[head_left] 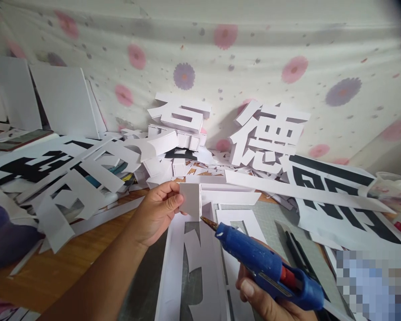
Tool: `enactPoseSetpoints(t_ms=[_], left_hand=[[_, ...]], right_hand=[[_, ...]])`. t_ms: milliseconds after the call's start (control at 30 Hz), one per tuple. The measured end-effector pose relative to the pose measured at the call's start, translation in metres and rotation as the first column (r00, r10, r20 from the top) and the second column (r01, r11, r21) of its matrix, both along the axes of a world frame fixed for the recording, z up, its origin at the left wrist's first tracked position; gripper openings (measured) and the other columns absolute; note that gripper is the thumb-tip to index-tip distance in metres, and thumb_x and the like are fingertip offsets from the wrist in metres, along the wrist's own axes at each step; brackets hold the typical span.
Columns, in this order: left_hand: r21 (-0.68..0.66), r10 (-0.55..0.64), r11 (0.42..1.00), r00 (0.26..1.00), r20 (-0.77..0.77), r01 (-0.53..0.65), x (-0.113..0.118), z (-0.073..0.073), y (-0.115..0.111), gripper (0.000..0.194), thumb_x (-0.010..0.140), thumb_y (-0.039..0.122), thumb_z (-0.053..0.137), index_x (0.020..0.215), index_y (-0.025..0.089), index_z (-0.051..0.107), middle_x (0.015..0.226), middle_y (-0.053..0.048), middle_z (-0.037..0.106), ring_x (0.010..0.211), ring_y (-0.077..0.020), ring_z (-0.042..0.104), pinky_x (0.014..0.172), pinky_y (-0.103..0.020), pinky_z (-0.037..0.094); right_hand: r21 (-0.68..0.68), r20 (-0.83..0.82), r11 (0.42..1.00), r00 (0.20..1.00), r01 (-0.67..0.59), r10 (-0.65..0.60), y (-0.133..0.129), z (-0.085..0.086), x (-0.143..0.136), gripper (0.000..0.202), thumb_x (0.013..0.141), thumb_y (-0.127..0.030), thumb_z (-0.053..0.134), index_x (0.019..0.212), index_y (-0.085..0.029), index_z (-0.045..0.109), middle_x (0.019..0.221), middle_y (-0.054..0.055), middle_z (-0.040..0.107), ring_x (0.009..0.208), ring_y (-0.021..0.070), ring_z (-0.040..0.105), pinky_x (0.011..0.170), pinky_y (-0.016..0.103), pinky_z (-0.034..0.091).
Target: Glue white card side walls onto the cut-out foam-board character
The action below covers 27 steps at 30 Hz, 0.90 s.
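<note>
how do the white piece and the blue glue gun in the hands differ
The white piece is small with a plain, flat face; the blue glue gun is longer and bulkier. The white piece is held upright; the blue glue gun slants. Both are held one-handed.

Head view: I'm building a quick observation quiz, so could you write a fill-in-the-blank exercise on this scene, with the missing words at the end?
1. The right hand holds a glue gun whose body is mainly ____ in colour.
2. The left hand holds a small flat piece whose colour is ____.
3. The flowered sheet at the back has pink flowers and others that are ____.
4. The bold shapes on the paper at the right are ____.

Missing words: blue; white; purple; black.
</note>
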<state>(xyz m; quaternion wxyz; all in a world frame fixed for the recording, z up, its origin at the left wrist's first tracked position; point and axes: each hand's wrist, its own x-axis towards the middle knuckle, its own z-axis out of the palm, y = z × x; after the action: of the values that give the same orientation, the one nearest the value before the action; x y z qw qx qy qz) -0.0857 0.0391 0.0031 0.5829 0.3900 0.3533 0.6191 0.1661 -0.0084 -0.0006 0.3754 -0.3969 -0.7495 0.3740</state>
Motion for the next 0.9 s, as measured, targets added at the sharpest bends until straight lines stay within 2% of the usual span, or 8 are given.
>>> enactPoseSetpoints(t_ms=[167, 367, 467, 500, 567, 633, 700, 900], left_hand=[[0.006, 0.008, 1.000, 1.000, 0.009, -0.008, -0.001, -0.002, 0.000, 0.028, 0.066, 0.033, 0.085, 0.077, 0.016, 0.066, 0.075, -0.003, 0.064, 0.067, -0.0129, 0.056, 0.061, -0.023, 0.047], [-0.002, 0.076, 0.997, 0.997, -0.019, -0.076, -0.003, 0.001, 0.001, 0.031, 0.064, 0.035, 0.085, 0.077, 0.016, 0.064, 0.071, 0.000, 0.060, 0.066, -0.0122, 0.054, 0.062, -0.024, 0.046], [0.105, 0.196, 0.978, 0.960, -0.198, -0.178, -0.007, 0.001, 0.002, 0.022, 0.072, 0.035, 0.078, 0.079, 0.017, 0.066, 0.070, 0.000, 0.060, 0.066, -0.0123, 0.053, 0.063, -0.023, 0.044], [0.167, 0.252, 0.964, 0.915, -0.316, -0.208, -0.009, 0.000, 0.003, 0.018, 0.076, 0.033, 0.074, 0.080, 0.018, 0.067, 0.070, 0.000, 0.061, 0.066, -0.0125, 0.053, 0.064, -0.024, 0.043], [0.314, 0.366, 0.924, 0.747, -0.556, -0.219, -0.010, -0.001, 0.004, 0.011, 0.081, 0.030, 0.068, 0.084, 0.019, 0.070, 0.075, -0.001, 0.064, 0.071, -0.0141, 0.056, 0.069, -0.025, 0.044], [0.424, 0.436, 0.892, 0.547, -0.715, -0.156, -0.009, -0.003, 0.007, 0.012, 0.084, 0.028, 0.064, 0.087, 0.021, 0.072, 0.083, -0.002, 0.068, 0.079, -0.0167, 0.059, 0.075, -0.027, 0.045], [0.461, 0.444, 0.885, 0.414, -0.794, -0.066, -0.007, -0.005, 0.009, 0.014, 0.085, 0.027, 0.062, 0.090, 0.022, 0.074, 0.087, -0.003, 0.069, 0.083, -0.0185, 0.061, 0.079, -0.030, 0.045], [0.359, 0.333, 0.931, 0.249, -0.910, 0.066, -0.004, -0.013, 0.016, 0.014, 0.083, 0.021, 0.062, 0.089, 0.023, 0.075, 0.086, -0.003, 0.070, 0.081, -0.0186, 0.063, 0.075, -0.030, 0.045]], right_hand=[[0.013, -0.005, 0.999, 0.999, -0.034, 0.034, 0.004, 0.005, -0.001, 0.036, 0.088, -0.048, 0.058, 0.064, -0.022, 0.058, 0.062, -0.002, 0.053, 0.055, 0.0128, 0.055, 0.052, 0.022, 0.045], [0.042, 0.131, 0.997, 0.989, 0.057, -0.062, 0.002, 0.006, 0.007, 0.029, 0.084, -0.049, 0.063, 0.068, -0.024, 0.062, 0.062, 0.000, 0.061, 0.057, 0.0183, 0.062, 0.058, 0.026, 0.055], [-0.024, 0.089, 0.989, 0.986, 0.147, -0.144, -0.002, -0.005, 0.012, 0.028, 0.080, -0.052, 0.068, 0.076, -0.025, 0.066, 0.069, 0.002, 0.066, 0.063, 0.0209, 0.065, 0.058, 0.027, 0.057], [-0.069, 0.043, 0.980, 0.982, 0.187, -0.184, -0.004, -0.010, 0.013, 0.029, 0.080, -0.053, 0.068, 0.080, -0.024, 0.067, 0.072, 0.003, 0.067, 0.065, 0.0211, 0.066, 0.060, 0.027, 0.057], [-0.171, -0.070, 0.958, 0.966, 0.233, -0.247, -0.005, -0.016, 0.014, 0.031, 0.082, -0.055, 0.066, 0.085, -0.024, 0.067, 0.075, 0.003, 0.068, 0.068, 0.0209, 0.066, 0.066, 0.029, 0.057], [-0.244, -0.188, 0.949, 0.950, 0.202, -0.251, -0.003, -0.020, 0.013, 0.031, 0.083, -0.055, 0.064, 0.086, -0.024, 0.066, 0.073, 0.003, 0.067, 0.067, 0.0205, 0.064, 0.067, 0.031, 0.056], [-0.270, -0.286, 0.953, 0.934, 0.137, -0.216, 0.000, -0.020, 0.012, 0.030, 0.085, -0.053, 0.064, 0.085, -0.023, 0.065, 0.069, 0.003, 0.065, 0.064, 0.0203, 0.063, 0.064, 0.032, 0.055], [-0.267, -0.354, 0.960, 0.918, 0.086, -0.181, 0.003, -0.019, 0.011, 0.021, 0.088, -0.045, 0.063, 0.089, -0.024, 0.066, 0.069, 0.001, 0.065, 0.062, 0.0190, 0.064, 0.062, 0.031, 0.054]])
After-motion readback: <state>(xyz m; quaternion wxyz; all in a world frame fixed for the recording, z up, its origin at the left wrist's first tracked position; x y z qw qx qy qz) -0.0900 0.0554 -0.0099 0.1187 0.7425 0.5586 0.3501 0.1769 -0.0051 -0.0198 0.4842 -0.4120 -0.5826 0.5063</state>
